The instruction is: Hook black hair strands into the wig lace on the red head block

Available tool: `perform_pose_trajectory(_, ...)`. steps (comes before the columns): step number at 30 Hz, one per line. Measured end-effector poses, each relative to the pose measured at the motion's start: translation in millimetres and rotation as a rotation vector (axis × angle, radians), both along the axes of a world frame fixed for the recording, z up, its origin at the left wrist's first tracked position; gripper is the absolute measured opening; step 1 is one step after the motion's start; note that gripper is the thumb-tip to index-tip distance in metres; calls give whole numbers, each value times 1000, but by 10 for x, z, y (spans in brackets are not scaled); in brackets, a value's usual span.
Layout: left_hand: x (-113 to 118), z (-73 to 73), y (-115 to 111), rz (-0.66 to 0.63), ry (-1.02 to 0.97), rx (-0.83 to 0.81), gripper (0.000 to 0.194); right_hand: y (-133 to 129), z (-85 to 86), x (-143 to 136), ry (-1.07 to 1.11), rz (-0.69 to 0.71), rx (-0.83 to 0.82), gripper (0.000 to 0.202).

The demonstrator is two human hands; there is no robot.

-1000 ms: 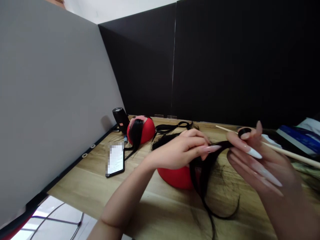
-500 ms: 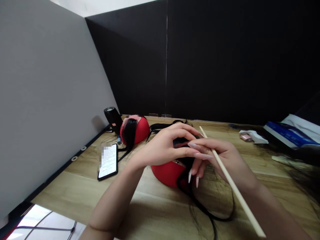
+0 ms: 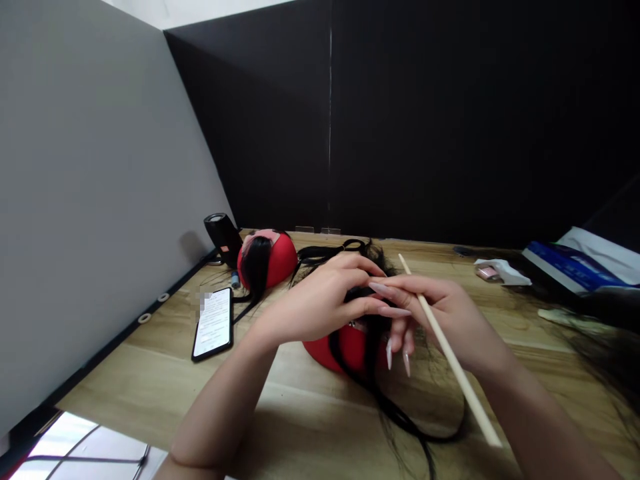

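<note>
Head cam: compared to half a second back, both hands sit a touch lower over the near red dome (image 3: 345, 347) mid-desk. Left hand (image 3: 320, 303) pinches the black hair strand (image 3: 373, 363) shut; right hand (image 3: 445, 317) closed around the wooden stick (image 3: 450, 360), fingertips meeting over the hair.

left hand (image 3: 320, 300): fingers curled, pinching | right hand (image 3: 440, 313): fingers bent, fingertips meeting left

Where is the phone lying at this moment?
The phone lies flat on the left part of the wooden table, near the grey wall, in front of the black speaker.
</note>
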State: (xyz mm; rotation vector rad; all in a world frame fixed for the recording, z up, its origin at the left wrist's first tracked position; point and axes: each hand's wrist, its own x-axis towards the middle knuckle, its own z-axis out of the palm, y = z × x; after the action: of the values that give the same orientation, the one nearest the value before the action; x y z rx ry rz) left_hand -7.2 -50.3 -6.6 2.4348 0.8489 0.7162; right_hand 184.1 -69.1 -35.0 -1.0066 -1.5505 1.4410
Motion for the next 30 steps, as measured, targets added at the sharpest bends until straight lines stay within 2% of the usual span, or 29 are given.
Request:
perform_pose_trajectory(5, -71, 46, -17, -18, -9, -6, 28, 33, -4, 25, -52, 12, 39, 43)
perform_pose_trajectory(9, -68, 53, -9, -93, -257, -66, 32, 26, 21, 11, -11, 60, 47, 33)
perform_pose_trajectory(11, -29, 30, 10, -171, -459, -191, 34, 25, 27, 8, 15, 82, 44, 35)
perform_pose_trajectory(14, 36, -7, 40, -301, -775, -518, 37, 30, 21, 22, 7, 69, 36, 35)
perform_pose_trajectory(16, 52, -10, 55, -355, -948, -722, 38, 30, 14, 51, -72, 71, 34, 36)
perform_pose_trajectory(18, 37, 4, 67, -352, -1029, -792, 38, 26, 10, 102, -222, 97, 72, 34)
perform_pose_trajectory(19, 20, 14, 72, -325, -1021, -770, 38, 22, 10, 136, -314, 113, 99, 34)
perform_pose_trajectory(21, -19, 28, 75, -217, -918, -617, 40, 16, 19, 210, -496, 114, 155, 35)
perform_pose_trajectory(24, -52, 30, 62, -11, -491, -349, 44, 2, 60, 284, -638, -49, 228, 27)
perform_pose_trajectory(27, -30, 7, 43, 81, -115, -235, 42, -26, 117, 250, -518, -259, 250, 36)
perform_pose_trajectory(30, 13, -31, 50, 102, -51, -200, 43, -47, 133, 149, -358, -272, 167, 48)
